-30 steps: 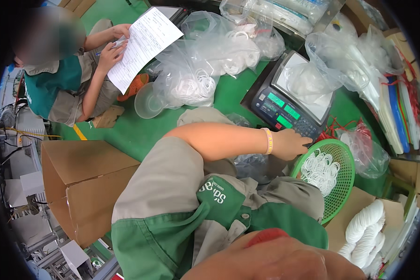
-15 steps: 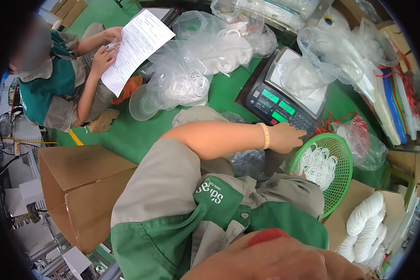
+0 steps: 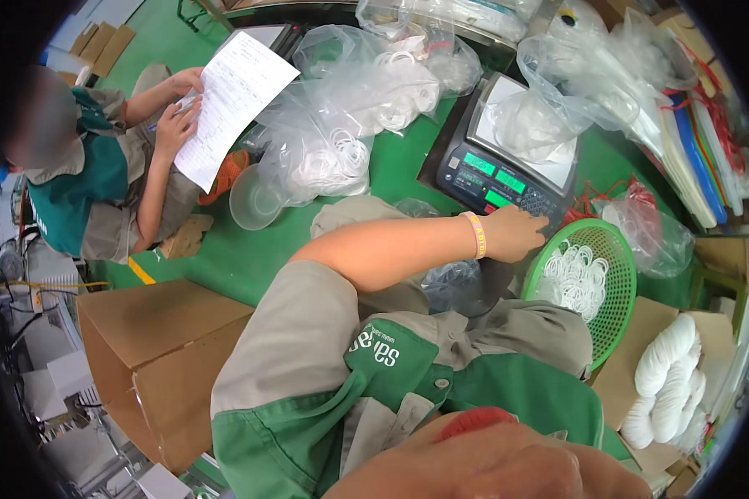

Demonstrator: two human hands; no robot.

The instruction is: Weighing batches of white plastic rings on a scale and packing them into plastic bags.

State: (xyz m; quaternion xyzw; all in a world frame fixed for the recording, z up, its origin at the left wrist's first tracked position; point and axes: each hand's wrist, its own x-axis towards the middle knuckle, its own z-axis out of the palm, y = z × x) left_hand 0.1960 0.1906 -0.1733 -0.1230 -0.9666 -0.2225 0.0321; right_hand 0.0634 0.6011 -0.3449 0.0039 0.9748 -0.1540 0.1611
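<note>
My left hand [image 3: 514, 234] reaches across my body to the near right corner of the digital scale [image 3: 495, 185], its fingers stretched out by the keypad. Nothing shows in it; whether a fingertip touches a key I cannot tell. A plastic bag with pale contents [image 3: 528, 121] rests on the scale's plate, and the displays are lit green. Just right of my wrist, a green perforated basket [image 3: 614, 312] stands tilted by my leg, holding white looped cords [image 3: 576, 281]. My right hand is out of sight.
Clear bags of white rings [image 3: 333, 158] lie beyond my knees, beside a translucent tub [image 3: 255, 198]. An open cardboard box [image 3: 166, 358] stands at left. A seated co-worker holds a paper sheet [image 3: 235, 104]. White cord skeins [image 3: 666, 378] lie at right.
My left hand has lifted slightly off the keypad, its fingers drawn back a little. The whole view has shifted slightly. The co-worker still holds the sheet.
</note>
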